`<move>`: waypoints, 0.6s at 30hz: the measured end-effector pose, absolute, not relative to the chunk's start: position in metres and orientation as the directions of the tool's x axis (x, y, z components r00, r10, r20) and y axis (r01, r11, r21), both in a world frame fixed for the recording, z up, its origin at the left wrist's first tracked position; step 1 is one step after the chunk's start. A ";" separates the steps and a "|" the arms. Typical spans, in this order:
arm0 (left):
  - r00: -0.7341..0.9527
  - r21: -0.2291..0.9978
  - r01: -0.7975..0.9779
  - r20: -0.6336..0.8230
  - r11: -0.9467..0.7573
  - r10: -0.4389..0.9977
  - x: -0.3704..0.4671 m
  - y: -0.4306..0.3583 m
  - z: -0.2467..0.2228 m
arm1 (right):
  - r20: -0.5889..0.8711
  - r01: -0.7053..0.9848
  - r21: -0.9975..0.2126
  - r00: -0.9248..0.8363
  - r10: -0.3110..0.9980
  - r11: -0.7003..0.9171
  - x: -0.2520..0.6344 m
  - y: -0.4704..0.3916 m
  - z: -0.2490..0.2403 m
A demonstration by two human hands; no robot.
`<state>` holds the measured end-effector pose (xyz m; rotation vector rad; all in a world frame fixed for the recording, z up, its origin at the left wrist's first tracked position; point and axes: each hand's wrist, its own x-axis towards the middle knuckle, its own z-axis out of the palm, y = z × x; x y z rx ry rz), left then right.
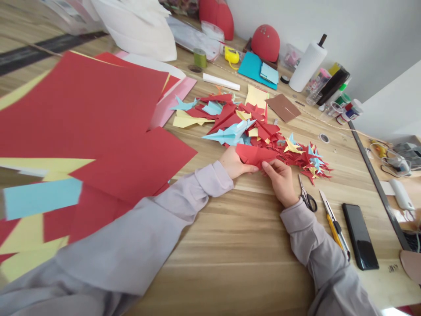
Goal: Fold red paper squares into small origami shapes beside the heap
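A folded piece of red paper (255, 154) is held between both hands near the middle of the view. My left hand (234, 162) grips its left end, the thumb lying along the lower edge. My right hand (279, 177) pinches the lower right edge between thumb and fingers. Just behind the hands spreads a pile of folded paper shapes (230, 116) in red, blue and yellow, partly hidden by the held paper. Large red sheets (98, 114) lie on the left, over yellow and pink ones, with a light blue strip (42, 197) among them.
Scissors (308, 197), a yellow cutter (335, 226) and a black phone (360, 237) lie on the wooden table (230, 263) to the right. Toward the wall are a yellow tape measure (231, 55), a brown sheet (283, 108), a paper roll (308, 66) and several bottles.
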<state>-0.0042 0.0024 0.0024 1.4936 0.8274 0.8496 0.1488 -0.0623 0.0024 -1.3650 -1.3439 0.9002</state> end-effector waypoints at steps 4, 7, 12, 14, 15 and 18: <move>0.492 0.998 0.023 0.034 -0.052 0.870 -0.004 0.000 0.005 | 0.116 0.262 -0.961 0.110 0.987 0.084 0.147 -0.062 0.001; 0.511 0.997 0.036 0.037 -0.064 0.859 -0.003 0.000 0.006 | 0.116 0.241 -0.967 0.106 0.988 0.087 0.147 -0.062 -0.001; 0.476 0.997 0.008 0.068 -0.081 0.877 -0.002 0.001 0.000 | 0.125 0.241 -0.967 0.140 0.982 0.088 0.149 -0.061 -0.002; 0.504 0.999 -0.038 0.036 -0.019 0.863 -0.001 0.001 -0.002 | 0.118 0.232 -0.970 0.174 0.978 0.076 0.150 -0.060 -0.002; 0.525 0.998 -0.067 0.023 0.015 0.851 -0.001 0.002 -0.003 | 0.114 0.223 -0.972 0.186 0.976 0.071 0.150 -0.060 -0.002; 0.558 0.992 -0.101 -0.005 0.074 0.830 0.000 0.001 -0.004 | 0.104 0.199 -0.978 0.195 0.975 0.064 0.151 -0.060 -0.002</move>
